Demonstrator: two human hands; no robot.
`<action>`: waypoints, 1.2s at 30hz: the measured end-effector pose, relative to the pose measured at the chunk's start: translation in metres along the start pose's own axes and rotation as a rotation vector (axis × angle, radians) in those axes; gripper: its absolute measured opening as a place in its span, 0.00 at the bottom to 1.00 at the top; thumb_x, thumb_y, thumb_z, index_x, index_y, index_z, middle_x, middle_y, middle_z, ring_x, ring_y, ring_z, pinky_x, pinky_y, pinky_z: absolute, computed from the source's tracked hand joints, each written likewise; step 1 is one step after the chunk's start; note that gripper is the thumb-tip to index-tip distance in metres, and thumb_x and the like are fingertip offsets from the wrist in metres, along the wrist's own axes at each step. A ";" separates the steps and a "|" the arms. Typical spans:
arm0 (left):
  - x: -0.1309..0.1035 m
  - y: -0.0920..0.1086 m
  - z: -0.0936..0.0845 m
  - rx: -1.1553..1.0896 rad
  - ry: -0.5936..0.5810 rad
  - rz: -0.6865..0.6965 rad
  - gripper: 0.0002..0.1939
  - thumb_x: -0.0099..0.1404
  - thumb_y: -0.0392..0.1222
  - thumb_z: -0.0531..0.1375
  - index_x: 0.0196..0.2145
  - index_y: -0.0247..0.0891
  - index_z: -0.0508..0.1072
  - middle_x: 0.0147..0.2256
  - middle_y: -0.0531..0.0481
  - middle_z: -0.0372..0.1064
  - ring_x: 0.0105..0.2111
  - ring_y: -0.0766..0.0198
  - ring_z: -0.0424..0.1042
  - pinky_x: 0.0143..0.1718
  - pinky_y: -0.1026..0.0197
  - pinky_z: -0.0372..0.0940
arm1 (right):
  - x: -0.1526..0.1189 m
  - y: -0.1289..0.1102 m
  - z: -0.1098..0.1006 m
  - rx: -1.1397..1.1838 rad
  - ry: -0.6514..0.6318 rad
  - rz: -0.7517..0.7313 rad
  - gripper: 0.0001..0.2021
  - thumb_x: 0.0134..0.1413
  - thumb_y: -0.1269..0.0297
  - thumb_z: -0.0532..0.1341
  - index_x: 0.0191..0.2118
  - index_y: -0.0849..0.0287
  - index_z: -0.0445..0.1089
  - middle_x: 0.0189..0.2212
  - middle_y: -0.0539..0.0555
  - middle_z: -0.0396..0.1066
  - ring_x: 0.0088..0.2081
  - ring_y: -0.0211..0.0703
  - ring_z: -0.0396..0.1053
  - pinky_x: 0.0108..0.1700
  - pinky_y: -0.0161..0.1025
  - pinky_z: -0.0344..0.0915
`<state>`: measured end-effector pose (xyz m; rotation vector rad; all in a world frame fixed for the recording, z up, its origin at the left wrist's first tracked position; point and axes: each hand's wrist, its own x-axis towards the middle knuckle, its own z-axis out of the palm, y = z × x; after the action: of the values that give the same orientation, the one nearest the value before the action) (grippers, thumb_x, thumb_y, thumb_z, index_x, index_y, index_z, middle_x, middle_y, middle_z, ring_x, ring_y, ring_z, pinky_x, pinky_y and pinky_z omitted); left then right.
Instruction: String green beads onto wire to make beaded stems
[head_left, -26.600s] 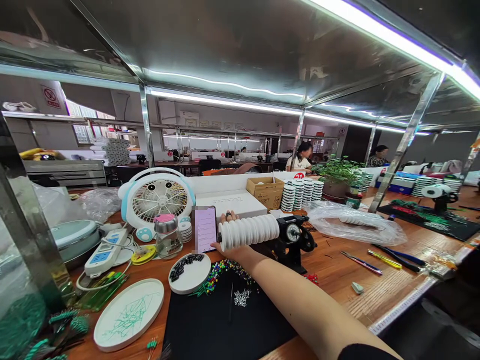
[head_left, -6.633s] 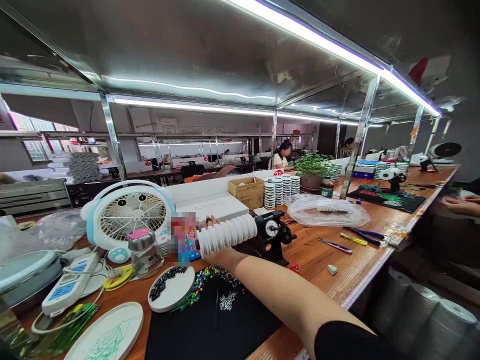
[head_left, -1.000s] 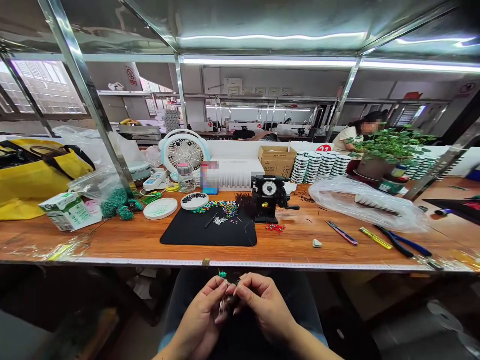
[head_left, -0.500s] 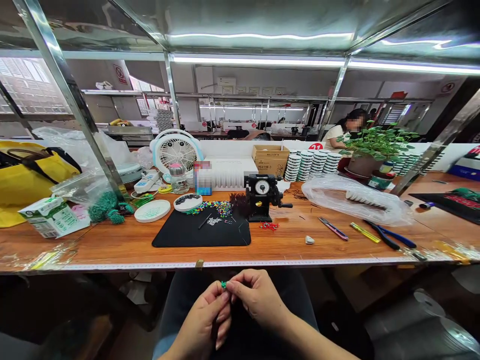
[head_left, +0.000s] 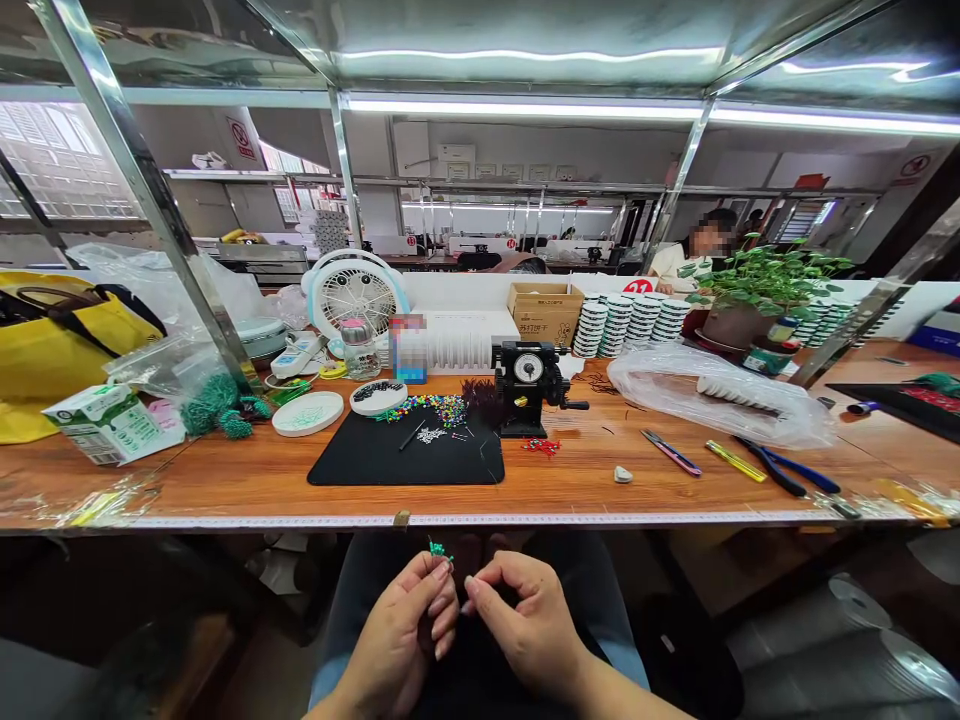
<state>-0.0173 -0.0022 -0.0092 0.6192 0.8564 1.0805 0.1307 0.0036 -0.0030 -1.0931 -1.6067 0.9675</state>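
Above my lap, just in front of the table edge, my left hand (head_left: 405, 622) pinches a small green bunch of thread-like strands or beads (head_left: 439, 551) between thumb and forefinger. Its exact kind is too small to tell. A short gap away, my right hand (head_left: 527, 612) has its thumb and forefinger pressed together; whatever they may hold is too fine to see. On the table beyond lies a black mat (head_left: 360, 450) with multicoloured beads (head_left: 448, 409) and a small white pile (head_left: 430, 436). A white dish (head_left: 308, 413) with green bits stands to its left.
A black hand-cranked machine with a dial (head_left: 523, 392) stands behind the mat's right edge. Pliers (head_left: 784, 468), a yellow cutter (head_left: 735, 461) and a clear plastic bag (head_left: 660, 395) lie to the right. Green bundles (head_left: 217, 405) and a carton (head_left: 105, 428) sit left. A person works across the partition.
My right hand has drawn away from the green bunch, slightly to the right. The bunch now sticks up more from my left fingertips. The view has shifted slightly.
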 end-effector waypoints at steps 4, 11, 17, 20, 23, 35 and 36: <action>0.001 -0.001 -0.003 -0.055 -0.032 -0.035 0.12 0.58 0.43 0.62 0.26 0.36 0.62 0.20 0.59 0.49 0.16 0.76 0.45 0.13 0.72 0.45 | -0.001 -0.003 0.000 -0.059 0.034 -0.049 0.10 0.51 0.68 0.58 0.22 0.61 0.71 0.21 0.50 0.70 0.24 0.35 0.66 0.29 0.31 0.59; 0.001 0.001 -0.003 -0.167 -0.027 -0.073 0.13 0.57 0.41 0.64 0.25 0.35 0.61 0.21 0.60 0.48 0.16 0.78 0.46 0.14 0.74 0.45 | -0.001 0.000 0.003 -0.093 0.056 -0.077 0.09 0.49 0.71 0.57 0.22 0.61 0.69 0.20 0.50 0.69 0.24 0.35 0.64 0.29 0.31 0.59; 0.000 0.002 -0.001 -0.177 -0.025 -0.085 0.14 0.56 0.40 0.64 0.25 0.35 0.61 0.20 0.60 0.49 0.16 0.78 0.46 0.13 0.74 0.45 | 0.000 0.000 0.002 -0.077 0.061 -0.061 0.09 0.50 0.71 0.57 0.21 0.60 0.68 0.20 0.49 0.69 0.24 0.35 0.64 0.29 0.31 0.59; 0.000 0.002 -0.001 -0.172 -0.028 -0.082 0.14 0.56 0.40 0.64 0.25 0.35 0.61 0.20 0.60 0.49 0.16 0.78 0.45 0.13 0.74 0.44 | 0.000 0.000 0.003 -0.069 0.061 -0.041 0.10 0.50 0.70 0.57 0.21 0.61 0.68 0.20 0.49 0.69 0.24 0.35 0.64 0.29 0.31 0.58; -0.001 0.002 0.000 -0.131 -0.030 -0.065 0.13 0.56 0.41 0.64 0.25 0.35 0.61 0.20 0.60 0.49 0.16 0.77 0.45 0.13 0.73 0.45 | 0.001 0.000 0.003 -0.063 0.055 -0.019 0.10 0.52 0.69 0.57 0.21 0.61 0.68 0.20 0.50 0.69 0.25 0.35 0.65 0.29 0.31 0.59; 0.001 -0.003 -0.002 0.018 -0.042 -0.026 0.14 0.57 0.46 0.63 0.27 0.37 0.61 0.18 0.61 0.46 0.15 0.76 0.41 0.12 0.73 0.41 | 0.002 0.004 0.006 -0.028 -0.020 0.080 0.14 0.57 0.61 0.57 0.23 0.62 0.69 0.18 0.49 0.67 0.22 0.34 0.64 0.29 0.31 0.60; 0.002 -0.003 -0.003 0.031 -0.034 -0.033 0.15 0.56 0.47 0.64 0.27 0.38 0.61 0.18 0.62 0.46 0.15 0.77 0.40 0.11 0.73 0.39 | 0.002 0.005 0.007 -0.005 -0.029 0.093 0.14 0.57 0.60 0.57 0.24 0.62 0.70 0.18 0.49 0.67 0.21 0.34 0.63 0.27 0.31 0.59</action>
<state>-0.0180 -0.0015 -0.0138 0.6454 0.8523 1.0257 0.1247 0.0059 -0.0091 -1.1708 -1.5939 1.0446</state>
